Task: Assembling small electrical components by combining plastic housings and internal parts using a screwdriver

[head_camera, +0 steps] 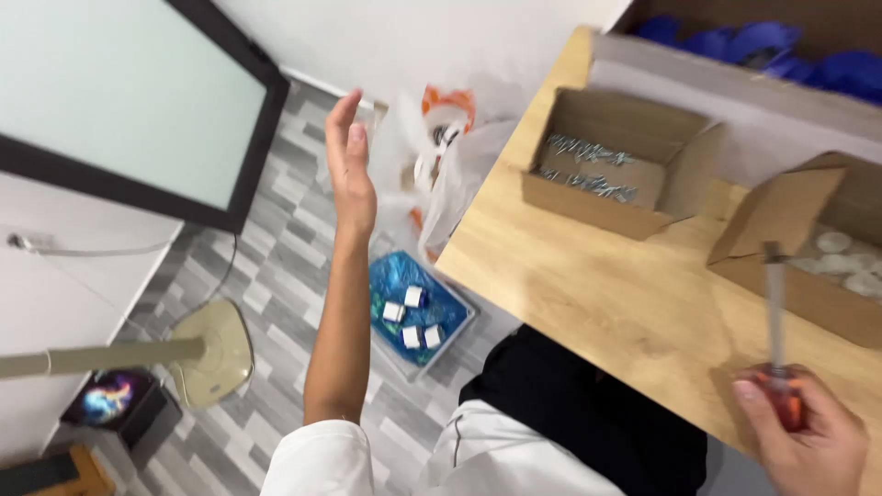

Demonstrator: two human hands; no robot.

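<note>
While gripped by its red handle in the right hand, screwdriver points up over the tabletop, just beside the cardboard box of white discs. Left hand raised, fingers open, empty, near plastic bag above floor.

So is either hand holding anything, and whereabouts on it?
The right hand grips a screwdriver by its red handle, shaft pointing away over the wooden table. The left hand is open and holds nothing.
</note>
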